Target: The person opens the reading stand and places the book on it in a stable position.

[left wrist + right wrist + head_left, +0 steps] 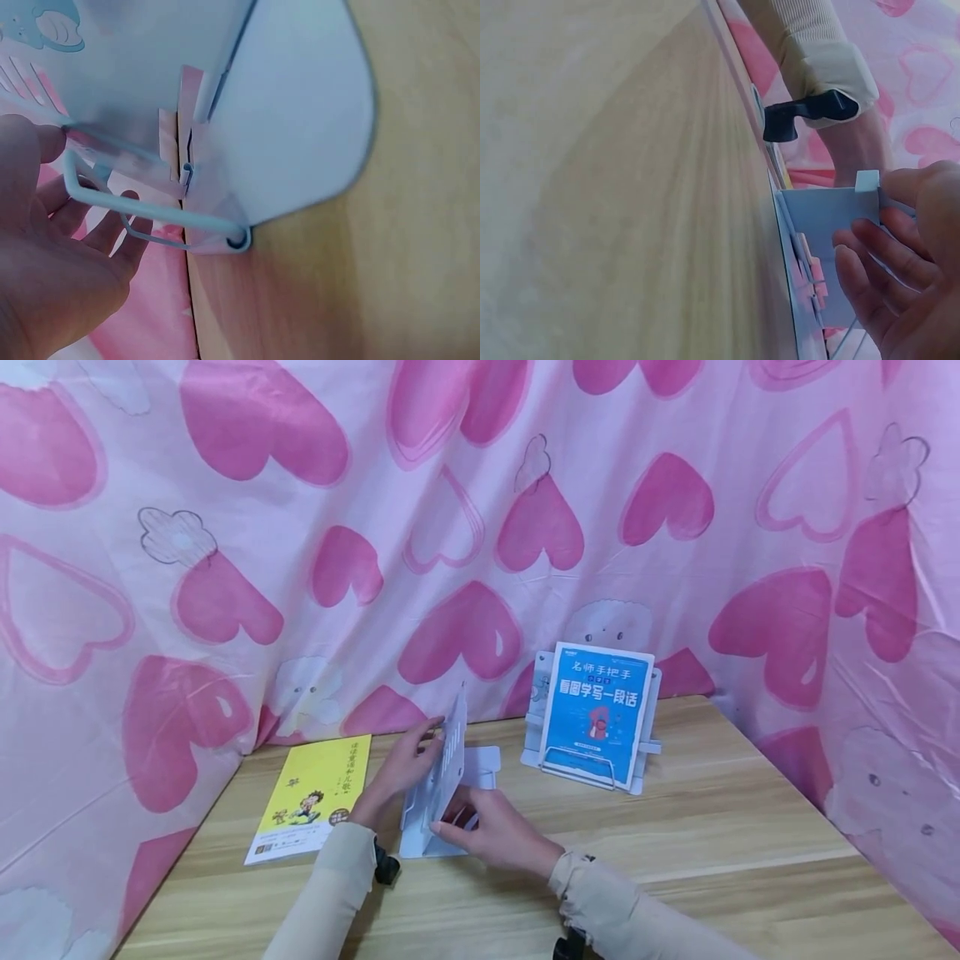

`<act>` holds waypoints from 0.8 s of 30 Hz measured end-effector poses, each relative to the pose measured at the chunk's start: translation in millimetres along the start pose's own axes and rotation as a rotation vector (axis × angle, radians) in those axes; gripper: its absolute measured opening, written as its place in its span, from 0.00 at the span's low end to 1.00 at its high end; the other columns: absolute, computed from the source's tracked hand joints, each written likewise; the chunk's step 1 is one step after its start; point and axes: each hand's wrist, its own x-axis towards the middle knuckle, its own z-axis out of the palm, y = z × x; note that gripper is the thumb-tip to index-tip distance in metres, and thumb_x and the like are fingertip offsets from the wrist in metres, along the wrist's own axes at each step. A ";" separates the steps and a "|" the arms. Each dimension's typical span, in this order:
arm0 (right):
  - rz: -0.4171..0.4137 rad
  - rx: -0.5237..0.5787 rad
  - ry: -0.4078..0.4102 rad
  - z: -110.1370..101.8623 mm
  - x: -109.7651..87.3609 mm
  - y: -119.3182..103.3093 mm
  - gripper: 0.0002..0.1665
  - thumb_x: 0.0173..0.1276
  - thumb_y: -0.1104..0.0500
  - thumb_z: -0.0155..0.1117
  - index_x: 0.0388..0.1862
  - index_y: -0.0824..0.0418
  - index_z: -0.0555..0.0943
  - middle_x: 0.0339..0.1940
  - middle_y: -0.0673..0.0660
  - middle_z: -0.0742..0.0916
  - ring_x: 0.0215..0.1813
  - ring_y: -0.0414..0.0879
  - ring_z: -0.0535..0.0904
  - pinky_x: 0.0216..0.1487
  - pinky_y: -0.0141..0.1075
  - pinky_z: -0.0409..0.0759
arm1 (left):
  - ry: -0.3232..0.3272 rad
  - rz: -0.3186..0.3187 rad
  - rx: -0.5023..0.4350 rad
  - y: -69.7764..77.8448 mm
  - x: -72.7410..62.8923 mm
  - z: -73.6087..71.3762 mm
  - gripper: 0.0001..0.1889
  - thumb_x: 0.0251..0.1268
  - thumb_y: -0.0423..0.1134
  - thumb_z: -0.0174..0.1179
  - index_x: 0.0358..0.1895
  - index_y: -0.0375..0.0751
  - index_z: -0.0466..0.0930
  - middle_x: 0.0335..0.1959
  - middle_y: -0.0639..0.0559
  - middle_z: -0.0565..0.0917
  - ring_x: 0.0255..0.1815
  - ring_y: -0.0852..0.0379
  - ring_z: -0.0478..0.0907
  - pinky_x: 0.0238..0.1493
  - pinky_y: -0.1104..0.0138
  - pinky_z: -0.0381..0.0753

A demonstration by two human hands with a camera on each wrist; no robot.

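A pale metal book stand (452, 756) is on the table, its panel raised at a steep tilt over a flat base plate (300, 97). My left hand (401, 768) grips the panel from the left. In the left wrist view its thumb is at the panel's slotted part, with fingers behind the bent wire holder (150, 208). On the other side, my right hand (501, 833) pinches the panel's near edge. The right wrist view shows thumb and forefinger at a small white tab (867, 184), the other fingers loosely bent.
To the left lies a yellow book (318, 793), flat on the wooden table (720, 860). A second book stand (534, 727) at the back right holds a blue book (600, 714) upright behind its wire. A pink heart-patterned curtain (465, 518) hangs behind the table.
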 end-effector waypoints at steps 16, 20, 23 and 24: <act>0.063 -0.057 -0.088 -30.2 1.1 -3.0 0.22 0.76 0.47 0.74 0.63 0.50 0.81 0.49 0.45 0.88 0.48 0.43 0.86 0.47 0.34 0.89 | -0.003 0.031 0.007 -2.4 -10.1 -12.7 0.30 0.89 0.42 0.51 0.87 0.50 0.60 0.84 0.41 0.69 0.76 0.36 0.76 0.76 0.40 0.78; 0.086 -0.052 -0.120 -41.3 2.5 0.5 0.22 0.75 0.47 0.74 0.62 0.51 0.82 0.48 0.47 0.89 0.47 0.45 0.86 0.48 0.38 0.88 | 0.038 0.007 -0.013 -11.0 -18.6 -22.4 0.29 0.89 0.42 0.50 0.86 0.45 0.62 0.84 0.39 0.68 0.76 0.35 0.76 0.76 0.40 0.77; 0.085 -0.039 -0.133 -49.6 3.0 3.6 0.25 0.75 0.47 0.74 0.65 0.51 0.82 0.50 0.47 0.89 0.49 0.46 0.86 0.51 0.40 0.87 | 0.061 0.001 -0.035 -15.7 -23.2 -27.4 0.28 0.89 0.43 0.50 0.85 0.43 0.63 0.84 0.38 0.68 0.76 0.34 0.76 0.76 0.40 0.77; 0.082 -0.033 -0.137 -52.1 3.1 4.7 0.26 0.74 0.47 0.75 0.67 0.50 0.81 0.52 0.47 0.89 0.50 0.47 0.86 0.52 0.42 0.87 | 0.064 0.003 -0.042 -16.7 -24.6 -28.6 0.28 0.89 0.43 0.50 0.85 0.43 0.63 0.84 0.38 0.68 0.77 0.33 0.76 0.77 0.39 0.77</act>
